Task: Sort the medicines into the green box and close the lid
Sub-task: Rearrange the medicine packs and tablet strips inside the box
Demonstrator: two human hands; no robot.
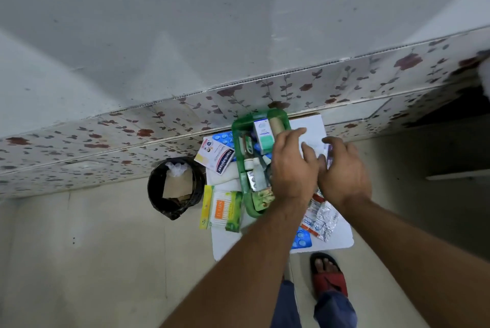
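Both hands meet over the right edge of the translucent green plastic box [240,139], which sits open on a white rectangular board [342,237] with no lid that I can pick out. The right hand [344,171] pinches a thin, pale purplish strip, probably a blister pack [329,152], between thumb and fingers; the left hand [293,166] hovers just beside it with fingers loosely spread, and I cannot tell whether it holds anything. Held close together like this, the hands seem to be passing or steadying the strip before it goes into the box, which lies directly under and left of the grip and is already crowded with small cartons, tubes and foil strips standing on end to save room. Below the grip, crumpled silver foil strips [324,221] and a blue blister sheet [301,240] lie unsorted; well to its left lie a white plaster packet [216,156] and a yellow-green cotton bud pack [222,211]. The board rests on a pale tiled floor against a flower-patterned skirting, with a black round bin [175,187] beyond the packs.
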